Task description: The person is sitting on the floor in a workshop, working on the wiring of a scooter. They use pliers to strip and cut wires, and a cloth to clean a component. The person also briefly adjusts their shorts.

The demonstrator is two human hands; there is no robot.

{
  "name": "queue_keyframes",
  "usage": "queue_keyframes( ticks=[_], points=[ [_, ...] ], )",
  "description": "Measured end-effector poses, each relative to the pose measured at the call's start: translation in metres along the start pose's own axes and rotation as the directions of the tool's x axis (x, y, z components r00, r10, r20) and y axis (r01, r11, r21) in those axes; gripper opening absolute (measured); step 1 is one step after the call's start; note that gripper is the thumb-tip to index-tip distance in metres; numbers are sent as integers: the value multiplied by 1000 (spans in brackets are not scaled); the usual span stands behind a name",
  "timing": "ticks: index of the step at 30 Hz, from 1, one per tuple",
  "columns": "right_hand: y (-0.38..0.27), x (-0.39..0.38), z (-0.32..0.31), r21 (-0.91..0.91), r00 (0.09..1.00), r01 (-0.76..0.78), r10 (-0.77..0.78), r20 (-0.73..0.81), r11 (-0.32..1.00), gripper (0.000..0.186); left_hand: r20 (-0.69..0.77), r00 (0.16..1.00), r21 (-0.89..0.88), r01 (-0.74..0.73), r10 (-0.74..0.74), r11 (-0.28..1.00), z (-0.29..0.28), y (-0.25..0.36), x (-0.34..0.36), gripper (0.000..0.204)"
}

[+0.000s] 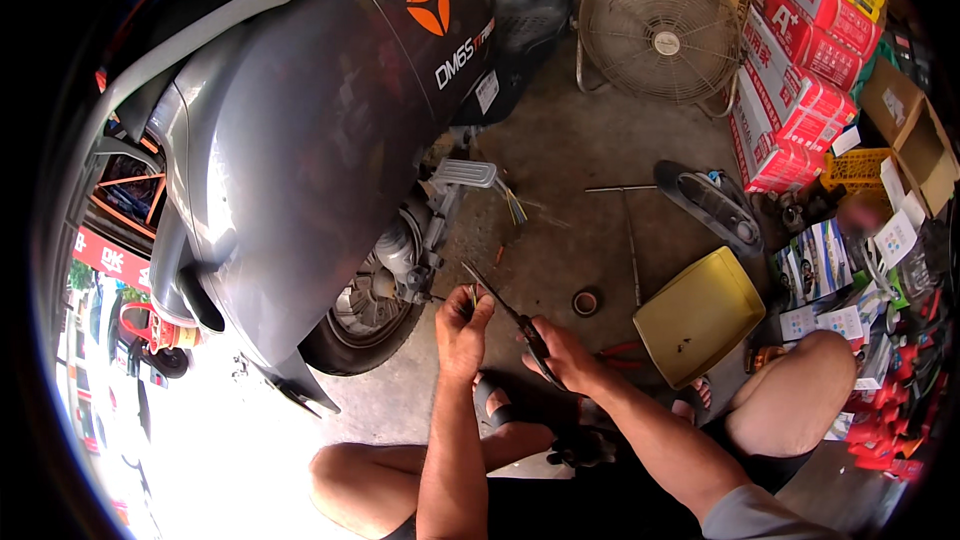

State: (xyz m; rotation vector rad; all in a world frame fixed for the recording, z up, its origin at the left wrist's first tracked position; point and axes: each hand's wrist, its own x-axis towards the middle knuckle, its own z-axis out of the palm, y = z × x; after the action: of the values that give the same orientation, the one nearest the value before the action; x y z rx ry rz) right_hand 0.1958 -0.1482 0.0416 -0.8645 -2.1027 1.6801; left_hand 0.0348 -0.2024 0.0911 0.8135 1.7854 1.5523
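My left hand [461, 332] is closed in a pinch around a small bunch of thin wires [473, 296], their ends poking out above the fingers. In my right hand [566, 356] are black-handled scissors [533, 334]. Their long blades slant up and left, with the tip beside the wires; whether they touch cannot be made out. Just left of my hands is the wheel [362, 325] of a dark grey scooter [310, 100]. Beyond them, a loose bundle of coloured wires [515, 208] hangs by the scooter's footrest [466, 173].
A yellow tray [700, 318] sits on the floor to my right, with red-handled pliers [622, 354] beside it. Farther off are a tape roll [586, 302], a T-handle wrench [630, 240], a dark oval cover [708, 205] and a floor fan [660, 30]. Red boxes [790, 85] stack at far right.
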Motion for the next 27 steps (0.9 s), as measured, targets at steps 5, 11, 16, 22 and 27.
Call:
queue_keyframes(
  ticks=[5,11,16,22,27],
  points=[
    [3,-2,-4,145,995,-40,26,94,989,34,20,999,77,-29,28,997,-5,-7,3,10],
    [8,-2,-10,234,979,-122,79,186,964,36,34,999,96,19,-22,995,-3,1,4,7],
    [0,-2,-18,205,964,-172,121,238,964,36,39,998,74,43,-46,996,-4,-2,3,8],
    [12,-1,-10,-29,986,168,-168,-4,985,32,26,999,110,36,-39,993,-2,-4,5,11],
    [-2,-4,-12,-208,1000,14,-20,-23,978,34,12,1000,153,-19,18,988,-4,-13,5,13]
  ],
)
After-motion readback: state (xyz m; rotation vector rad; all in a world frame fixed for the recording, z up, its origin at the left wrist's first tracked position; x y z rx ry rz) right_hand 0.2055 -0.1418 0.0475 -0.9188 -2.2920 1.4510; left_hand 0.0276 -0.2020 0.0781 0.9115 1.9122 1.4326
